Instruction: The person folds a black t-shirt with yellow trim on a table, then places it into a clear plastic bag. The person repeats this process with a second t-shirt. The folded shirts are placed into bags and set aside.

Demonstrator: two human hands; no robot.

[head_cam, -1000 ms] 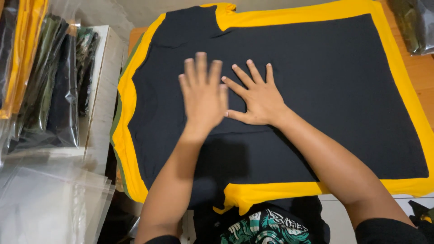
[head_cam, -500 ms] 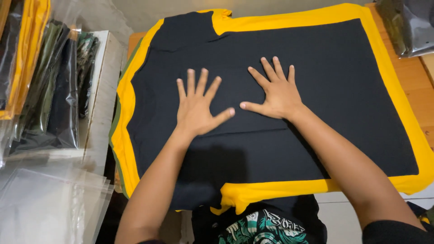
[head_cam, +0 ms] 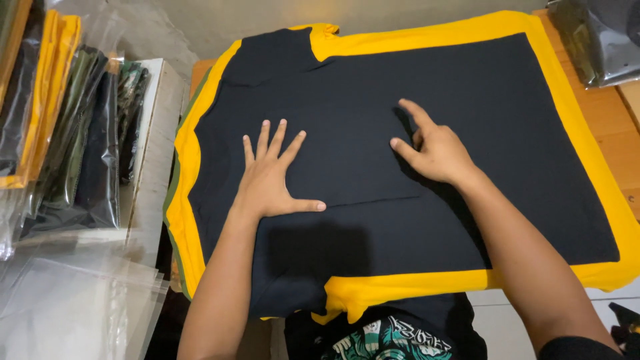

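A: Looking at the black shirt (head_cam: 413,127) — it lies flat on top of a yellow shirt (head_cam: 580,120), whose edge shows as a border around the black one on the far, left and right sides and part of the near side.

B: Hands?

A: Left hand (head_cam: 270,180) is palm-down on the black shirt, left of its middle, fingers spread wide apart, thumb out to the right. Nothing clamped, just pressing flat.

B: Right one?

A: Right hand (head_cam: 433,150) sits on the black shirt near its middle, right of the left hand, the two well apart. Fingers partly curled, index pointing away from the person; looks like it pinches or pushes the cloth, but a real grip — cannot tell.

B: Around the shirt?

A: Left of it, a stack of bagged clothes (head_cam: 73,147) standing on edge, and loose clear plastic bags (head_cam: 73,307) nearer the person. Right of it, far corner, another bagged item (head_cam: 600,40) on the wooden table (head_cam: 613,140).
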